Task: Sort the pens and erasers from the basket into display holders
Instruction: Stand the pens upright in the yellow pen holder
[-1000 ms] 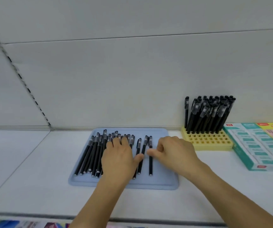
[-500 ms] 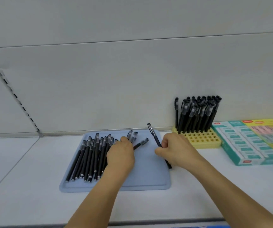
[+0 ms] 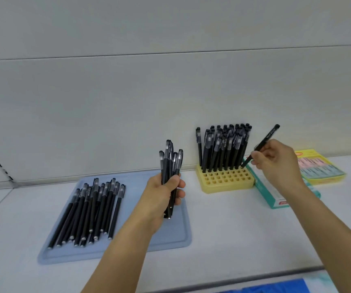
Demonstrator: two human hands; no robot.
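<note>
Many loose pens lie on the blue tray near the bench's back edge. Left hand grips a spare bundle upright as stock, while right hand pinches one pen, tilted tip-down toward the yellow holder, likely for slotting.

Stationery shop: display shelf, eraser boxes.
</note>
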